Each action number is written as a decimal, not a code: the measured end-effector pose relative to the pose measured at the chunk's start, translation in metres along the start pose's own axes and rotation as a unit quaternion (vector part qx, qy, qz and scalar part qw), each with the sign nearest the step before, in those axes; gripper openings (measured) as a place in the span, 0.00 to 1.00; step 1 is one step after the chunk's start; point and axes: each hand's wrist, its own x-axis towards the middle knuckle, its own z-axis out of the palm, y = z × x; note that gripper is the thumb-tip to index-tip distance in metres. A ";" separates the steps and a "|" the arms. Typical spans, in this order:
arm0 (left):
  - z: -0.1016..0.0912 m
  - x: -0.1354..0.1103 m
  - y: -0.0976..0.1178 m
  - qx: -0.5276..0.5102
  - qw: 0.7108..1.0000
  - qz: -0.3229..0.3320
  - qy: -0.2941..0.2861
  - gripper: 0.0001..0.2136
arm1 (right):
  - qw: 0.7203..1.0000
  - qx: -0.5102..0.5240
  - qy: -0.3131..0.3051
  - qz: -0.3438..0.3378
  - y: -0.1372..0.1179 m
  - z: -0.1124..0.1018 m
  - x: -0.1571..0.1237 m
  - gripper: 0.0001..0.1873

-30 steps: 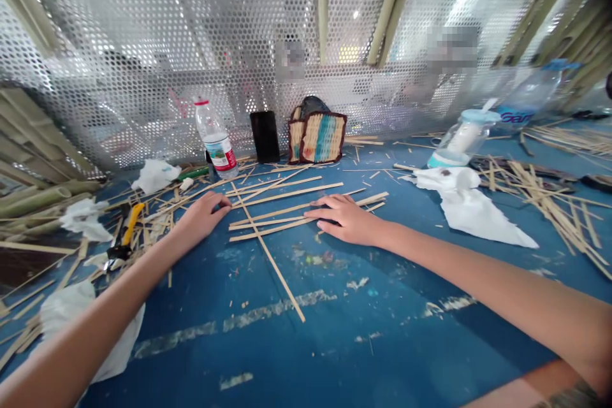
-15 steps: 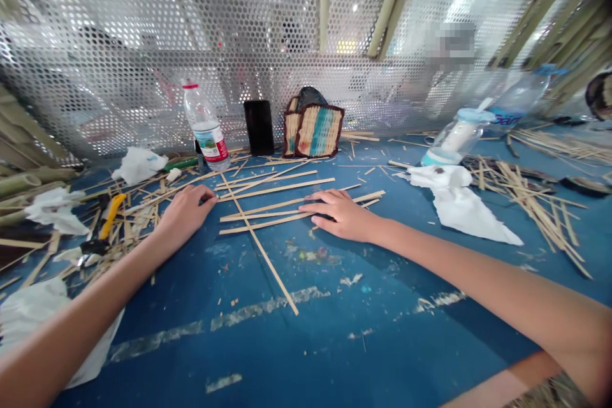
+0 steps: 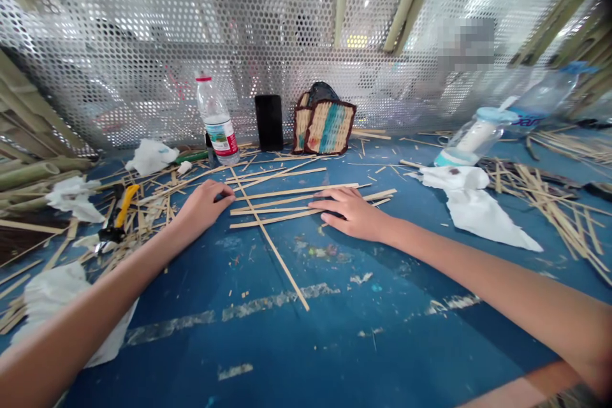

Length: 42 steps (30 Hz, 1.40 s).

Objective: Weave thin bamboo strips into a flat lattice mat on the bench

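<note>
My left hand (image 3: 206, 205) rests on the blue table with its fingers curled. Its thumb and forefinger close at the left end of a thin bamboo strip (image 3: 296, 191). Several such strips lie side by side, running left to right, and one long strip (image 3: 282, 259) crosses them at a slant. Over the right part of the strips lies my right hand (image 3: 354, 213), its fingers spread and pressed flat on them. Parts of the strips are hidden beneath that hand.
A water bottle (image 3: 220, 134), a black phone (image 3: 268, 122) and woven pieces (image 3: 331, 127) stand at the back by the perforated metal wall (image 3: 268, 25). Loose strips and a yellow cutter (image 3: 125, 204) are at left. Crumpled tissue (image 3: 482, 207) and a blue-lidded cup (image 3: 473, 137) are at right.
The strip at my left fingers has shifted right, and its far end has swung nearer to the strips under my right hand. My left hand has moved slightly right. The view has shifted a little.
</note>
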 end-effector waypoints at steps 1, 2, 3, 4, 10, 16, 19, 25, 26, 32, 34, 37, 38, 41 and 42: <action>0.000 0.000 0.001 0.001 1.000 -0.002 -0.001 0.15 | 1.000 -0.003 0.000 0.000 0.000 0.000 0.000 0.19; 0.000 0.000 0.001 0.003 1.000 -0.005 -0.001 0.15 | 1.000 -0.007 0.001 0.000 0.000 0.000 0.000 0.19; 0.000 0.000 0.002 0.006 1.000 -0.011 0.000 0.15 | 1.000 -0.012 0.002 0.001 -0.001 0.000 0.000 0.19; 0.000 0.000 0.002 0.009 1.000 -0.019 0.000 0.14 | 1.000 -0.019 0.004 0.002 -0.002 -0.001 -0.001 0.19; -0.016 0.001 0.006 0.035 0.997 -0.063 -0.018 0.14 | 0.997 -0.074 0.035 -0.001 -0.005 -0.002 -0.003 0.22; -0.026 -0.026 0.027 0.056 0.996 -0.043 -0.052 0.19 | 0.992 -0.112 0.060 -0.006 0.000 -0.017 0.004 0.22; -0.023 -0.047 0.032 0.084 0.995 -0.006 -0.060 0.20 | 0.997 -0.060 0.042 0.016 0.000 -0.019 0.006 0.18; -0.021 -0.060 0.031 0.087 0.996 0.012 -0.028 0.18 | 0.998 0.011 0.013 0.060 -0.008 -0.003 0.018 0.13; -0.021 -0.060 0.031 0.084 0.996 0.016 -0.029 0.18 | 0.998 0.015 0.014 0.066 -0.010 -0.001 0.023 0.12; -0.020 -0.064 0.028 0.071 0.997 0.010 -0.033 0.20 | 0.998 0.026 0.000 0.054 -0.020 0.004 0.051 0.07; -0.018 -0.064 0.028 0.063 0.997 0.003 -0.036 0.20 | 0.999 0.029 -0.006 0.041 -0.024 0.006 0.058 0.07; -0.017 -0.064 0.027 0.054 0.998 -0.015 -0.033 0.20 | 0.999 0.039 -0.009 0.026 -0.028 0.010 0.065 0.07; -0.017 -0.064 0.027 0.050 0.998 -0.019 -0.029 0.19 | 0.999 0.042 -0.006 0.024 -0.028 0.011 0.066 0.08; -0.017 -0.065 0.029 0.041 0.999 -0.027 -0.015 0.17 | 0.999 0.046 0.000 0.022 -0.029 0.013 0.066 0.08; -0.017 -0.066 0.030 0.043 0.999 -0.030 -0.010 0.16 | 0.999 0.047 0.001 0.022 -0.028 0.013 0.065 0.08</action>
